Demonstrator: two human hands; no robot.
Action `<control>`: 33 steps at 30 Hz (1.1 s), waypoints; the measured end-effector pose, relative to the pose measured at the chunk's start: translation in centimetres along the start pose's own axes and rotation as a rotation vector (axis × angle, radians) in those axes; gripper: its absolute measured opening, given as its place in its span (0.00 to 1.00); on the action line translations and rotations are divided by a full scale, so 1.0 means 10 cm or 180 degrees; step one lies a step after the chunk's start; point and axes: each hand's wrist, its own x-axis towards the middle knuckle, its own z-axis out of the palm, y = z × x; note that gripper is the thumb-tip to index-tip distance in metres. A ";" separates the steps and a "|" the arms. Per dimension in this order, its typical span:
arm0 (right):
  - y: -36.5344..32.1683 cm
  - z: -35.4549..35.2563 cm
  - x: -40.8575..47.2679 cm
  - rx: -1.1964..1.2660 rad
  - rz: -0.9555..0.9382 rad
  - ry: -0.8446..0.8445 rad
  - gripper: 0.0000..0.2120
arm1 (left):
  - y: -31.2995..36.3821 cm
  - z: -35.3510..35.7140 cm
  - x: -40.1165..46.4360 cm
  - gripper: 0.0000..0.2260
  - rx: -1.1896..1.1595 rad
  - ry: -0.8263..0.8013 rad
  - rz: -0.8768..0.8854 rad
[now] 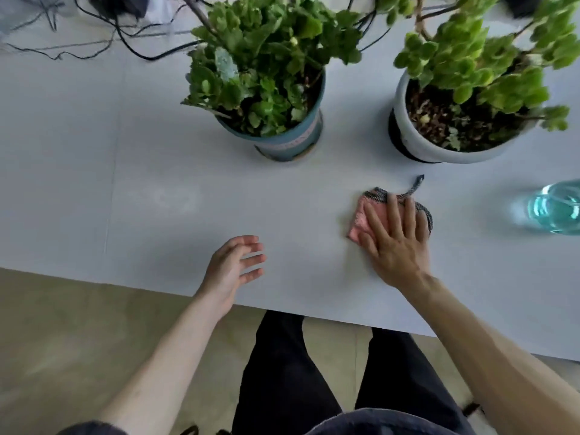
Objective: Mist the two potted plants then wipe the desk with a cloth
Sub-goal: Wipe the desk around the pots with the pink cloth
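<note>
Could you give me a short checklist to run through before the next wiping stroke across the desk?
1. Cloth under control: right hand lies flat on the pink cloth. Ok.
2. Left hand clear of the path: open, holding nothing. Ok.
3. Room to the left: bare desk there. Ok.
4. Pots out of the way: teal pot and white pot stand just beyond the cloth. Not ok for a forward stroke.
5. Spray bottle clear: close on the right. Not ok for a rightward stroke.
6. Desk wet from misting: cannot tell.
</note>
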 end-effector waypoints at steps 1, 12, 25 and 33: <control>-0.24 0.02 0.12 -0.0026 -0.0130 -0.0010 0.30 | 0.02 -0.19 0.05 0.08 -0.0062 0.0103 0.0000; -3.39 0.43 1.20 -0.0261 -0.1163 -0.0067 0.28 | 0.37 -2.17 1.11 0.09 -0.0269 0.0315 0.0015; -3.97 0.66 1.00 -0.0746 -0.2228 -0.0612 0.28 | 0.60 -2.55 1.19 0.10 -0.0260 0.0627 0.0106; -1.10 0.36 0.15 0.0012 -0.0944 -0.0097 0.26 | 0.35 -0.50 0.48 0.10 -0.0078 -0.0012 0.0008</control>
